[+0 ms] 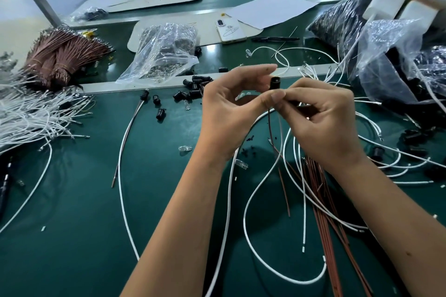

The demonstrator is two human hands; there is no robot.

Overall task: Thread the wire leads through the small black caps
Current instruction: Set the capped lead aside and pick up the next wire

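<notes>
Both hands meet above the green table [72, 224]. A small black cap [274, 82] stands upright between them. My left hand [231, 113] pinches it from the left, thumb low and index finger arched over its top. My right hand [323, 118] pinches the cap's lower end, where a brown wire [270, 128] and a white wire [255, 185] hang down. More loose black caps [193, 87] lie just behind my left hand. A finished cap with leads [135, 116] lies to the left.
White wires [31, 118] are piled at the left, with brown wire bundles [60, 58] behind them. Loose brown wires [330, 212] lie under my right forearm. Plastic bags of parts [166, 50] [386, 55] sit behind, beside a phone [230, 31]. Small clear bulbs [185, 148] dot the table.
</notes>
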